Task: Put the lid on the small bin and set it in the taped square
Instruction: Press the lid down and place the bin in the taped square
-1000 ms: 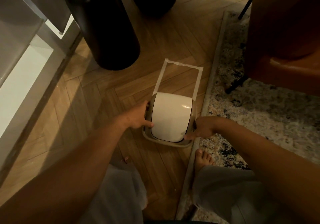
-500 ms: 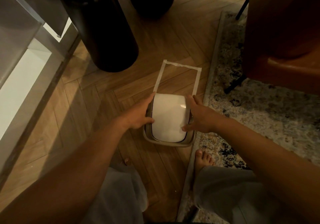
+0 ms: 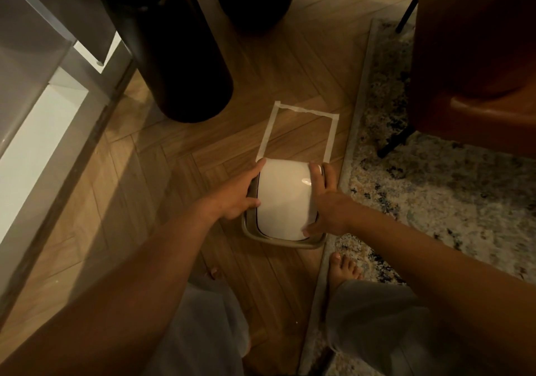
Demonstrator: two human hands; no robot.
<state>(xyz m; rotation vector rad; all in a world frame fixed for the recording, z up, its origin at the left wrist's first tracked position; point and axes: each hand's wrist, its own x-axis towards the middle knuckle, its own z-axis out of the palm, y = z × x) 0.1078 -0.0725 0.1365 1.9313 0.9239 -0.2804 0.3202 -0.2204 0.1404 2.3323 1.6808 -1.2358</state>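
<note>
Both hands are clamping the small bin now: left hand gripping its left side, right hand newly wrapped around the right. White lid is sitting on (looks seated), bin overlapping the taped square's near edge.

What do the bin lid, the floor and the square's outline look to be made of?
Lid: probably glossy white plastic, judging by the sharp highlight on its smooth curve. Floor: wood or wood-look planks in herringbone, with visible grain and a low sheen. Outline: pale matte paper tape, likely masking tape, with uneven torn ends.
</note>
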